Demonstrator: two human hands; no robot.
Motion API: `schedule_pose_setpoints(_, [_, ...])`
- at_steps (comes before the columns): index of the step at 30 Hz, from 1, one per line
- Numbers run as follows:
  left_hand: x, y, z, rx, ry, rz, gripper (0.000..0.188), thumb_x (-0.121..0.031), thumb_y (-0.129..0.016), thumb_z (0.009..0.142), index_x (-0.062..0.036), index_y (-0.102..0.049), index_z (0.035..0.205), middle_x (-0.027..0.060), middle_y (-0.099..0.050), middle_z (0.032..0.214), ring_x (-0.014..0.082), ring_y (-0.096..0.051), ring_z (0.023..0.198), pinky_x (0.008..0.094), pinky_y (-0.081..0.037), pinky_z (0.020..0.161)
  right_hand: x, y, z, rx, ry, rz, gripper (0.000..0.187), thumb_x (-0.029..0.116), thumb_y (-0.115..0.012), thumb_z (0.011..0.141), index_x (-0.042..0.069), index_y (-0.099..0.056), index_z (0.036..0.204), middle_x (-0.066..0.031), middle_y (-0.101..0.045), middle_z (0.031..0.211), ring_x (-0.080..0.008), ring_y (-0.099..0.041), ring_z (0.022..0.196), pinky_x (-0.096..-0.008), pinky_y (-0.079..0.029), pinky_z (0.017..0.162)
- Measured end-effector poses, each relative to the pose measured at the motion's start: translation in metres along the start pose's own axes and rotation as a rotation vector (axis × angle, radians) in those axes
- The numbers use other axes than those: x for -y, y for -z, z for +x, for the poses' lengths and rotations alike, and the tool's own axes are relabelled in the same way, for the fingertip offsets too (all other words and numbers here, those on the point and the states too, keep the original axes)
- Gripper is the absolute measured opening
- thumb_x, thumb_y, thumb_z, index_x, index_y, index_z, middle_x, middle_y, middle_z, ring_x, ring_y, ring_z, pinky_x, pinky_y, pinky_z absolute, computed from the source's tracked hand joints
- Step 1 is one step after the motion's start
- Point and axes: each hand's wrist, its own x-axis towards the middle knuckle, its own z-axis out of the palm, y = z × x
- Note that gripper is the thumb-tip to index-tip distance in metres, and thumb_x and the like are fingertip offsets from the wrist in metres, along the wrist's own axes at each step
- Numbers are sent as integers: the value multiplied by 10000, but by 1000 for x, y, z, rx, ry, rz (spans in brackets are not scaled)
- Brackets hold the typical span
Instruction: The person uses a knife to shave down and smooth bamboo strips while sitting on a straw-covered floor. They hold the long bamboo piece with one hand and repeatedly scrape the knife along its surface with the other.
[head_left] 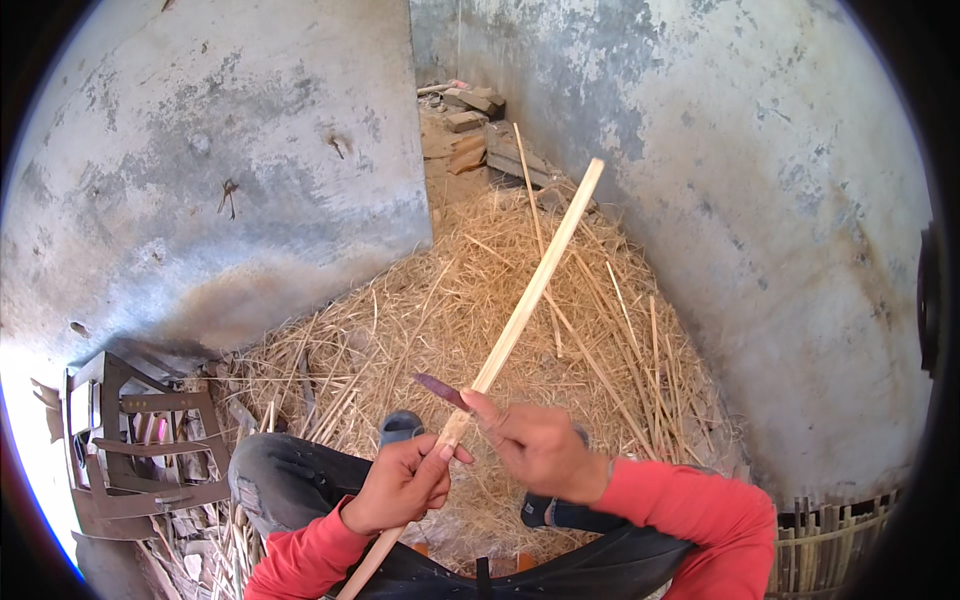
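- We sit facing a corner of two worn, grey-stained walls (pixel 250 170), with a heap of straw (pixel 560 330) spread over the floor in front of us.
- Our left hand (pixel 400 485) is curled tight around a long pale bamboo strip (pixel 530 290), gripping it low down, near our lap.
- The strip runs on a slant from below our left hand, past both hands, up and to the right, and its far end stands out over the straw toward the corner.
- Our right hand (pixel 535 445) is closed around the handle of a knife (pixel 440 390); its dark blade sticks out to the left and lies against the strip just above our left hand.
- Both hands sit close together, on either side of the strip.
- Both sleeves are red, and our knees in dark trousers show below.
- A brown plastic stool (pixel 140 440) lies tipped at lower left, beside the straw.
- Some bricks and boards (pixel 480 130) are piled in the far corner.
- A bundle of bamboo slats (pixel 830 540) sits at lower right.
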Motion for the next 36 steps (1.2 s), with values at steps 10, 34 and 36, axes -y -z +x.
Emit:
schedule_pose_setpoints(10, [10, 4, -6, -15, -35, 66, 306, -214, -457, 1117, 28, -624, 1203, -39, -436, 609, 40, -378, 527, 228, -346, 498, -23, 27, 16, -315, -303, 260, 477, 85, -726, 931, 1, -613, 1387, -138, -766, 989, -70, -672, 791, -295, -547, 702])
schedule_pose_setpoints(34, [17, -7, 0, -238, -268, 518, 241, -158, -580, 1059, 13, -688, 1191, -18, -562, 625, 52, -530, 549, 246, -420, 501, 8, 46, 21, 340, -243, 471, 547, -21, -729, 828, 90, -664, 1360, -155, -747, 979, -87, -521, 606, -255, -481, 623])
schedule_pose_setpoints(36, [11, 10, 7, -455, -261, 522, 256, -171, -552, 1074, 4, -684, 1206, -27, -550, 619, 46, -517, 540, 236, -408, 492, 11, 48, 18, 439, -248, 508, 555, 1, -768, 838, 103, -658, 1372, -126, -719, 773, -122, -584, 591, -281, -501, 635])
